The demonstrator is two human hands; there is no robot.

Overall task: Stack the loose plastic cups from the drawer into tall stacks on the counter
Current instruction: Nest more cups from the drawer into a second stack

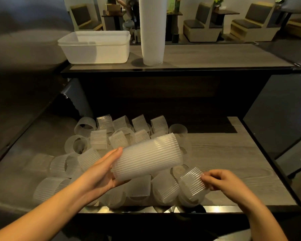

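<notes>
Ribbed translucent loose cups (101,141) litter the left half of the drawer (233,153); a short stack (146,155) tilts above them, a tall stack (152,32) stands upright beyond it.

Far, upper level: grey wood-grain counter with black front edge (215,56). On it at left: rectangular translucent white plastic tub (97,47). Just right of the tub, not touching: tall upright stack of ribbed translucent plastic cups (152,32).

Near, lower level: open drawer with grey wood-grain floor (233,153). Loose ribbed translucent cups (99,140) heaped over its left and near parts, most on their sides.
</notes>
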